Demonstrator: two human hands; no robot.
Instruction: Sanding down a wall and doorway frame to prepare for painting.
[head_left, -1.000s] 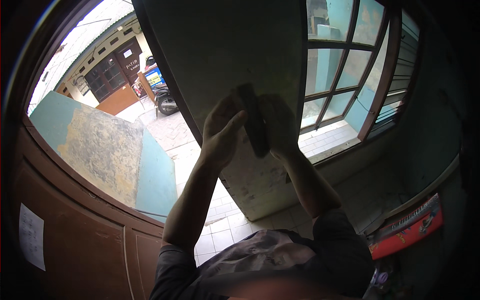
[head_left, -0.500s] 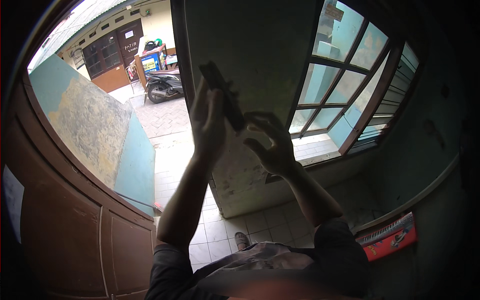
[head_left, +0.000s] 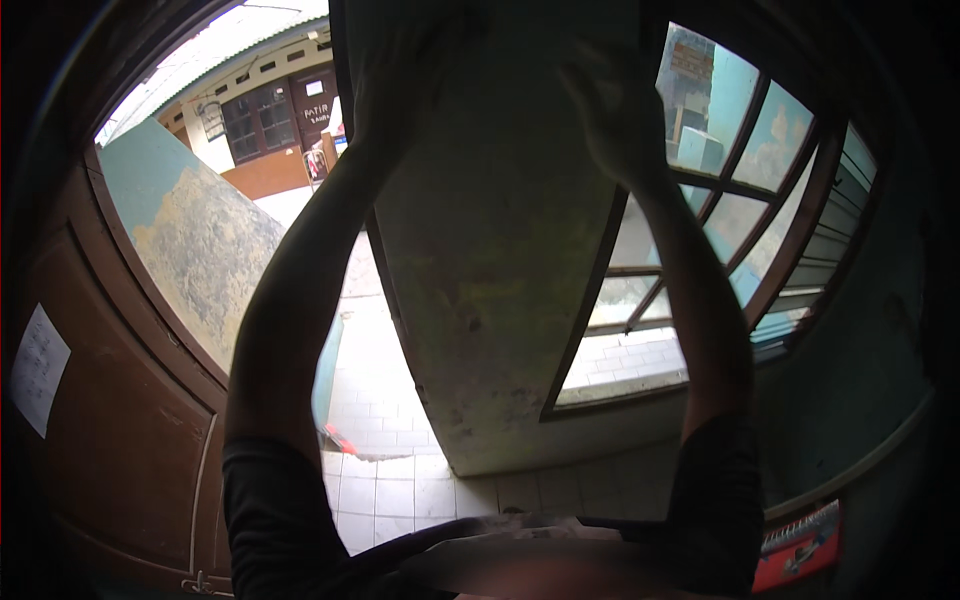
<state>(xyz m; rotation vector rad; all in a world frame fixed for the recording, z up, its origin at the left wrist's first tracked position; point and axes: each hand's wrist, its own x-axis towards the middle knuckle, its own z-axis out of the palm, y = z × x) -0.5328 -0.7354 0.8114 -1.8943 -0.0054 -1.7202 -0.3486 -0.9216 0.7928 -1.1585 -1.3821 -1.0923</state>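
Note:
Both my arms reach up in front of a shadowed wall section [head_left: 470, 300] between a doorway and a window. High on the left, my left hand [head_left: 400, 85] is raised against the wall, very dark. It is closed on a dark, narrow bar with small knobs along one side, whose outline is barely visible in the shadow. My right hand [head_left: 615, 115] is raised across from it, near the window's edge. Its thumb and fingers are apart, and nothing shows between them.
A brown wooden door [head_left: 130, 400] with a white paper [head_left: 42, 370] stands at left. Beyond the doorway are a weathered wall [head_left: 210, 250] and a building. A barred window [head_left: 720, 190] is at right. A red package [head_left: 797, 550] is low on the right.
Both hands have risen from chest height to high on the wall and moved farther apart. The bar in my left hand has gone up into shadow. The view has tilted up slightly.

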